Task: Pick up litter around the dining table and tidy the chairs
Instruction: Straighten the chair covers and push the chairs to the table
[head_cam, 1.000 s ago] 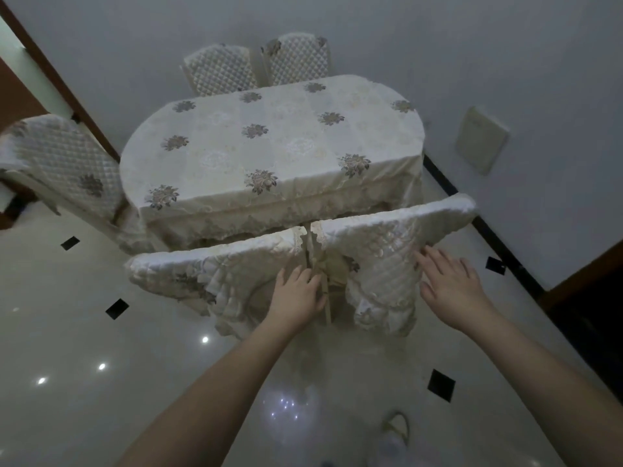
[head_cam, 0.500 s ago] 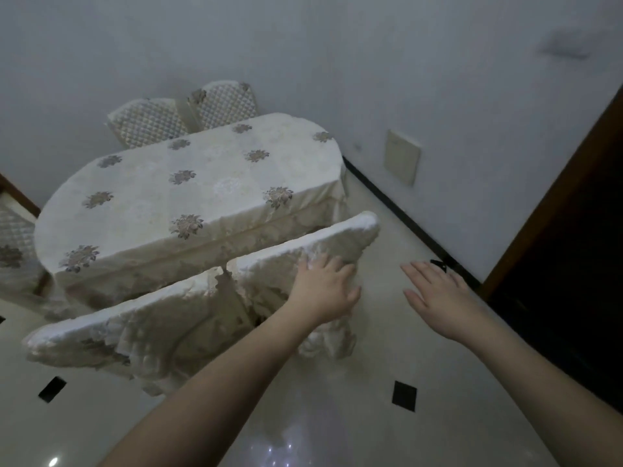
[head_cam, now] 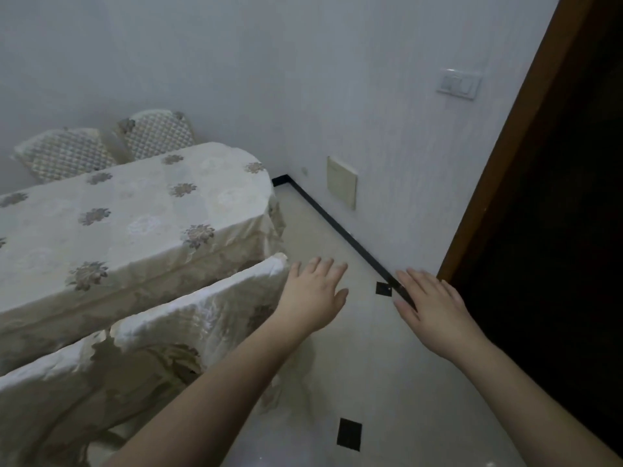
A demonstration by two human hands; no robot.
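Observation:
The dining table (head_cam: 141, 214) with a cream flowered cloth fills the left. Two cream-covered chairs stand pushed against its near side: the right chair (head_cam: 215, 308) and the left chair (head_cam: 50, 392). Two more quilted chairs (head_cam: 67, 153) (head_cam: 158, 133) stand at the far side by the wall. My left hand (head_cam: 315, 294) hovers flat, fingers apart, just off the right chair's top corner, holding nothing. My right hand (head_cam: 429, 305) is spread over the floor further right, also empty. No litter shows on the floor.
A white wall with a black skirting board (head_cam: 337, 220) runs along the right of the table. A beige wall panel (head_cam: 342, 182) and a light switch (head_cam: 458, 83) are on it. A dark doorway with a brown frame (head_cam: 505, 139) is at the right. The glossy floor has small black inset tiles (head_cam: 349, 434).
Both hands have come off the two near chair backs. My view has swung to the right, so the table and chairs now sit at the left and the doorway has come in.

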